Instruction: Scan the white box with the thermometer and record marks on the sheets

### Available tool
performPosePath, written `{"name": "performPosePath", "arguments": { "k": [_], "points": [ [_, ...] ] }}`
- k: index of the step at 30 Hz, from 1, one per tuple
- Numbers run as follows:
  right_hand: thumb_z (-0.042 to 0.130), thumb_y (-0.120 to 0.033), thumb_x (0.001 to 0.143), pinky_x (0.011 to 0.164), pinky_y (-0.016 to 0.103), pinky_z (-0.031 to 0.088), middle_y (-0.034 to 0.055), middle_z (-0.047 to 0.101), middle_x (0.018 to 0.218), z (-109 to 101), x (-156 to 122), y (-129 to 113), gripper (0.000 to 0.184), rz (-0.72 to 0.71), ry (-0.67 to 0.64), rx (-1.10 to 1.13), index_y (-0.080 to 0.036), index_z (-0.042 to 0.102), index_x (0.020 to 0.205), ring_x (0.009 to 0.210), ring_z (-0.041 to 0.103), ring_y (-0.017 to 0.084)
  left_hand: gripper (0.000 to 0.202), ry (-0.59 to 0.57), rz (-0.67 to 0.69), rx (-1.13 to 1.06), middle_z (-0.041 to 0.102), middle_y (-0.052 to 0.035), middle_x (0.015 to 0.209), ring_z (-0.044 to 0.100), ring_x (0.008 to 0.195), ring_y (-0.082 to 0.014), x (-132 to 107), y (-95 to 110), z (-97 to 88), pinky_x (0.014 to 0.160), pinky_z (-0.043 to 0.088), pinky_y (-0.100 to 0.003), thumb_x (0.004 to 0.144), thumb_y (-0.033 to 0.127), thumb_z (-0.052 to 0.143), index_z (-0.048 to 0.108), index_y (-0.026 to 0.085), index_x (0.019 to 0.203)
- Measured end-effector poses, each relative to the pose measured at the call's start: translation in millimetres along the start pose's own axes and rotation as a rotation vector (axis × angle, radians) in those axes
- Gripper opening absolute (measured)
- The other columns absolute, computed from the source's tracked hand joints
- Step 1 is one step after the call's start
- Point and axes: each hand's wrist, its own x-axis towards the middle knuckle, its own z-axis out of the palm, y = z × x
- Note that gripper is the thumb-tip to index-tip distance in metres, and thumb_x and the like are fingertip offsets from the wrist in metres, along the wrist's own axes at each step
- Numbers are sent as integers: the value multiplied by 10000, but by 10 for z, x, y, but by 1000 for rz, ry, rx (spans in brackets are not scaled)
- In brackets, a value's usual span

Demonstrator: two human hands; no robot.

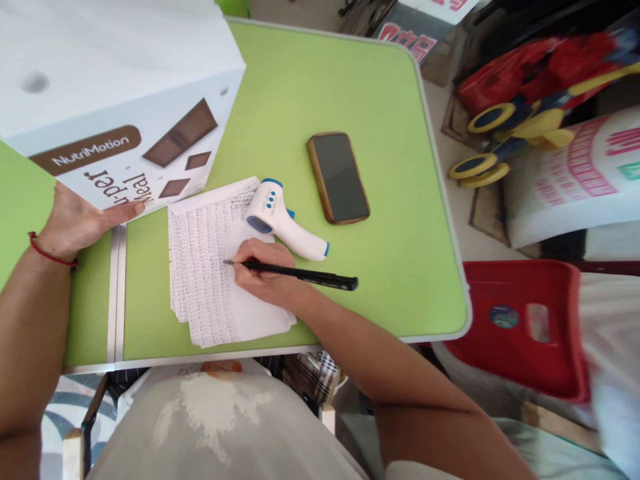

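Note:
My left hand (85, 217) grips the lower edge of a large white box (165, 160) printed "NutriMotion", its thumb on the front and its other fingers hidden behind. The box is tilted above the table's left part. In my right hand (265, 267) is a black pen (320, 277), pinched with its tip at the handwritten lines on a stack of paper sheets (210, 313). Rows of small writing cover the left part of the top sheet. A white and blue infrared thermometer (287, 227) lies across the sheets' upper right, just beyond my right hand.
A phone (341, 179) in a brown case lies on the green folding table (400, 267), right of the thermometer. Beyond the table's right edge are a red plastic chair (520, 320), a printed white sack (575, 173) and a yellow-and-blue wheeled item (520, 130).

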Motion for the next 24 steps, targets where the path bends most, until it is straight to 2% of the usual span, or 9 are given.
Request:
{"name": "performPosePath", "arguments": {
  "k": [7,14,19,24],
  "points": [
    [514,-85,702,453,223,329,-63,464,526,-19,-5,25,155,-45,-49,0,-212,482,620,464,407,71,776,-15,-23,-9,637,-122,1228,593,1188,-292,2,4,2,1072,462,-540,629,551,854,561,109,1195],
    [497,-116,711,455,207,358,-51,501,539,-2,6,-14,137,28,25,-68,-211,480,614,473,436,71,776,-19,-18,-14,633,-100,1212,596,1173,-288,7,-16,-11,1079,447,-553,622,543,863,539,127,1191],
    [502,-120,710,450,210,346,-57,481,529,4,3,-16,137,41,27,-61,-212,472,612,465,414,71,782,-25,-12,-3,636,-114,1229,595,1178,-282,9,-13,-11,1076,459,-535,633,563,848,551,113,1200],
    [501,-129,697,456,216,357,-51,496,534,-2,-3,-18,128,85,38,-72,-213,466,607,479,428,81,739,5,-7,-23,646,-131,1233,600,1179,-284,11,-5,2,1071,475,-500,640,504,867,569,116,1194]
  ]
}}
